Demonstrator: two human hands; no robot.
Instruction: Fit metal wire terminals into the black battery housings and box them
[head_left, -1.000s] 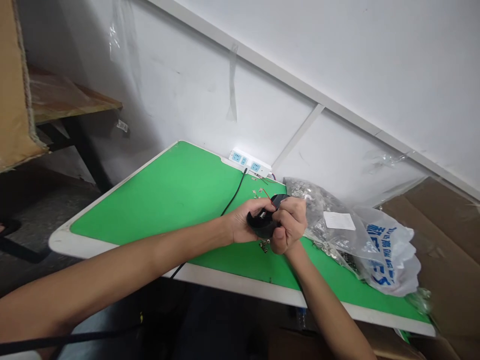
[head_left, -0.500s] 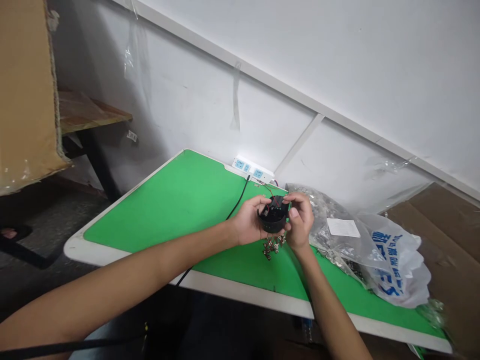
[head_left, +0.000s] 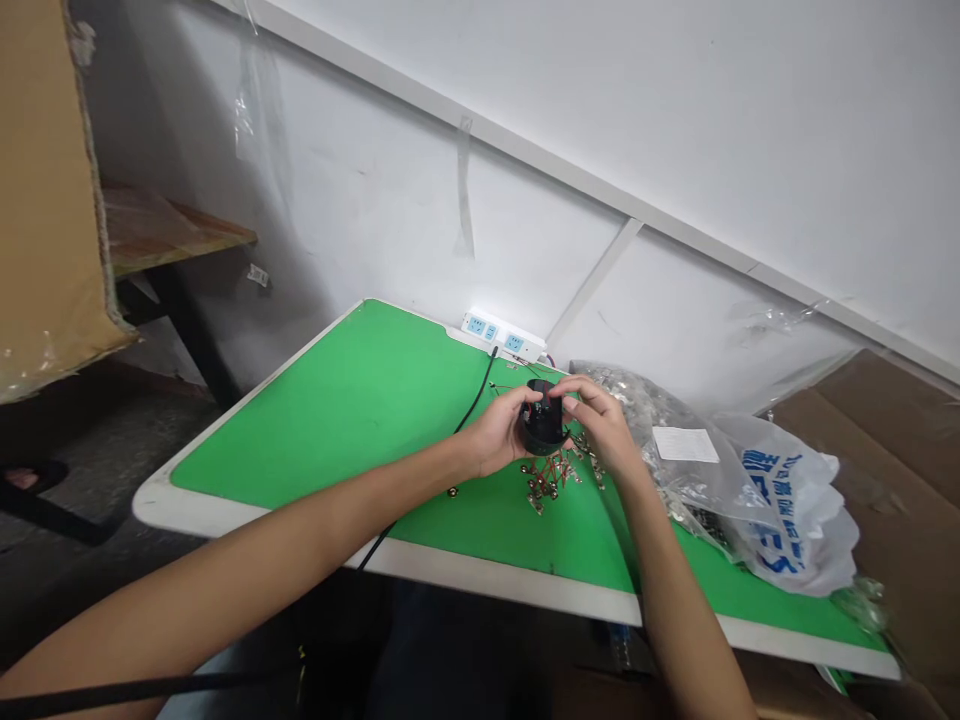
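Note:
A round black plastic housing [head_left: 544, 438], open toward me, is held just above the green tabletop. My left hand [head_left: 496, 435] grips its left side, thumb on the rim and fingers under it. My right hand [head_left: 600, 415] is at its upper right, with the fingertips touching an upright dark piece on the housing; whether they pinch anything there is too small to tell. Thin red wire shows inside the housing near my left thumb. Below it lies a pile of small metal parts with red wires [head_left: 551, 482], partly covered by the hands.
A white power strip [head_left: 504, 337] with a black cable [head_left: 480, 392] lies at the table's back edge by the wall. Clear bags of metal parts [head_left: 637, 400] and a white printed plastic bag [head_left: 795, 520] sit right, beside brown cardboard [head_left: 892, 500]. Another cardboard piece [head_left: 52, 200] hangs left.
My right hand has shifted, its fingers now reaching over the housing's upper edge with the wrist farther right. The housing is tilted slightly differently, and more of the wired parts beneath show.

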